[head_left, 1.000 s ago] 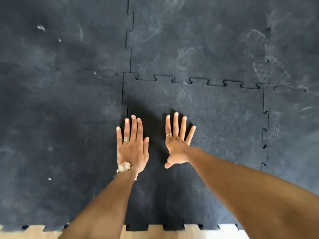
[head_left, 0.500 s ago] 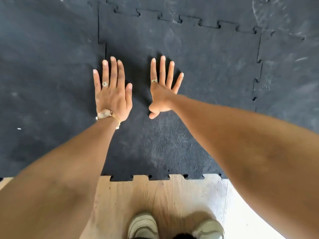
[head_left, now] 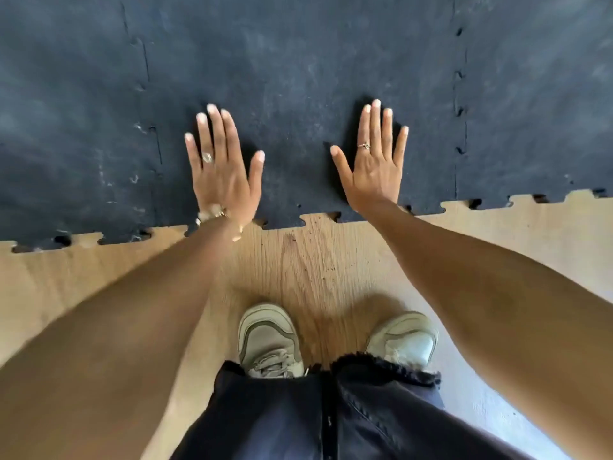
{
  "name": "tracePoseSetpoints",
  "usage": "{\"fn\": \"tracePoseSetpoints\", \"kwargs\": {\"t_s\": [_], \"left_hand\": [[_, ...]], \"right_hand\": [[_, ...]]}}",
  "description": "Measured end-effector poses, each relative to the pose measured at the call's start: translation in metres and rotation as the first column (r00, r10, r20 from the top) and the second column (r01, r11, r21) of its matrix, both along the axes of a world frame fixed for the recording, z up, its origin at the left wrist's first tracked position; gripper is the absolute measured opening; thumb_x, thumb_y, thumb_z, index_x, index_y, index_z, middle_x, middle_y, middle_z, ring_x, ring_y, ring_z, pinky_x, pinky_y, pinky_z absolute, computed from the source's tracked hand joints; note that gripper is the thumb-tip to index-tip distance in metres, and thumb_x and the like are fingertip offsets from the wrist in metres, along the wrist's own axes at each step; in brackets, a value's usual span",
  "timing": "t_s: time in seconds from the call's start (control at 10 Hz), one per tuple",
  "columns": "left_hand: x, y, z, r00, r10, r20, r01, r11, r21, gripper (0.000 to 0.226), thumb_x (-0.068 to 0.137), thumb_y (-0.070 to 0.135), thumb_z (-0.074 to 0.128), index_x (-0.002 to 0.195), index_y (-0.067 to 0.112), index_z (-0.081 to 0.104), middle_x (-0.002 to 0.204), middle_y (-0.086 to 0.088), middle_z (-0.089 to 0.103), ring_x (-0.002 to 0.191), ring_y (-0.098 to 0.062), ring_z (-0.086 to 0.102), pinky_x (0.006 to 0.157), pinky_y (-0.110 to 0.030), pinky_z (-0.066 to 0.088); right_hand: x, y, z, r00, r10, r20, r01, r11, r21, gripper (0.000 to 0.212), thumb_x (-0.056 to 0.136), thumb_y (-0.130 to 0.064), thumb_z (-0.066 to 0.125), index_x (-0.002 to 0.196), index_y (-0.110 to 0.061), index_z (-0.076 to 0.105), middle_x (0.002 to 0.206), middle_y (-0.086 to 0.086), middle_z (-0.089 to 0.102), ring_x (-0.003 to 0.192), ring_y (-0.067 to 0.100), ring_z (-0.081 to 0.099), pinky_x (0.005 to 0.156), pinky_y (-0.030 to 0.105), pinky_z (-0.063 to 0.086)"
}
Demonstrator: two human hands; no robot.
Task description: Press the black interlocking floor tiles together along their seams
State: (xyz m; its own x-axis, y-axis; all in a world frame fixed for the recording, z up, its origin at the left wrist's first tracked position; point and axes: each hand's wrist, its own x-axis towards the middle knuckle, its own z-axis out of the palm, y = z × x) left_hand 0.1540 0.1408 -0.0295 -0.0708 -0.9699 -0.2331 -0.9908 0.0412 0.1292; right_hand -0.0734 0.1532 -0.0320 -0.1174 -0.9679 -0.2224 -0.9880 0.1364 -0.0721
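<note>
Palms flat in the head view — the left hand [head_left: 223, 174] and right hand [head_left: 374, 167] lie on the middle black tile [head_left: 298, 78], fingers spread and gripping nothing, likely to bear weight evenly; its seams [head_left: 459, 111] run either side; its toothed near edge meets the wooden floor [head_left: 315, 270] before the shoes [head_left: 268, 336].

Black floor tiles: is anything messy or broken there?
Nothing looks broken. The black tiles have pale scuff marks, and small dark crumbs lie scattered on the wooden floor by the tiles' toothed edge. Both hands, left hand and right hand, lie flat.
</note>
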Motion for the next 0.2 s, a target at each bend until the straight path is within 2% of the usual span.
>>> {"fn": "tracePoseSetpoints", "kwargs": {"t_s": [0.1, 0.2], "left_hand": [[-0.004, 0.011, -0.008, 0.999, 0.027, 0.041, -0.026, 0.999, -0.034, 0.069, 0.102, 0.047, 0.014, 0.155, 0.004, 0.005, 0.163, -0.016, 0.005, 0.151, -0.032, 0.004, 0.120, -0.048, -0.001], [-0.003, 0.001, 0.005, 0.998, 0.024, 0.052, -0.028, 0.997, 0.072, 0.070, 0.103, 0.046, 0.017, 0.154, 0.002, -0.001, 0.163, -0.017, -0.003, 0.151, -0.031, -0.002, 0.121, -0.048, -0.002]], "right_hand": [[0.003, -0.002, -0.003, 0.999, -0.037, -0.027, 0.037, 0.999, 0.002, 0.076, 0.099, -0.060, 0.016, 0.156, -0.010, 0.005, 0.165, 0.005, 0.005, 0.152, 0.025, 0.002, 0.122, 0.051, 0.000], [0.003, -0.007, 0.015, 1.000, 0.002, -0.019, 0.001, 0.994, 0.111, 0.075, 0.101, -0.058, 0.016, 0.156, -0.011, -0.003, 0.165, 0.004, -0.004, 0.152, 0.025, -0.005, 0.123, 0.050, -0.001]]}}
